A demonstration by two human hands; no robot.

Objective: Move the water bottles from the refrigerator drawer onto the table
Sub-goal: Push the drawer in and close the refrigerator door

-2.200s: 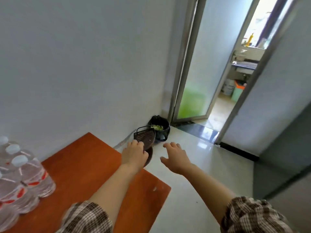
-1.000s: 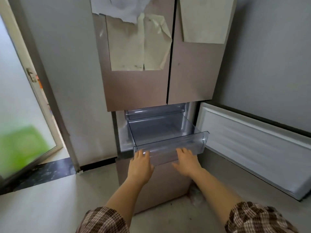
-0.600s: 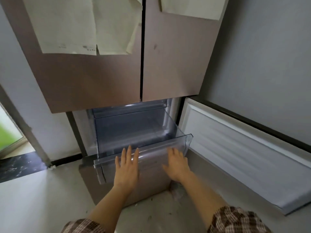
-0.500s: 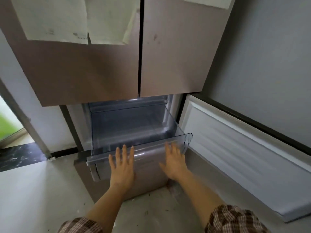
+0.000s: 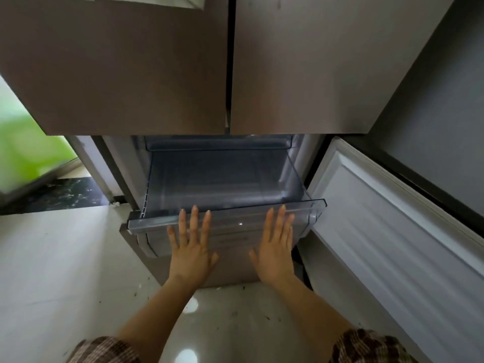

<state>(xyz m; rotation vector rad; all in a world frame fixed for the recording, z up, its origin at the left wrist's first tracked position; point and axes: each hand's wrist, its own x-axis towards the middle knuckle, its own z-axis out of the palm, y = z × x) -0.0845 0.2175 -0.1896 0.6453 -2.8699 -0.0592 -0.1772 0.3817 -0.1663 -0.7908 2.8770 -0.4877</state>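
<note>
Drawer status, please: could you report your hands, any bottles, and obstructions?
Left hand and right hand open, flat against drawer front. No bottles visible inside. Freezer door open alongside.

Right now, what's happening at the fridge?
A person stands facing the refrigerator, with the left hand and right hand laid flat, fingers spread, against the front of the clear plastic drawer. The drawer is pulled out under the closed upper doors, and it looks empty: no water bottles show inside it. The lower door is swung open to the right. Neither hand holds anything; the table is out of view.
</note>
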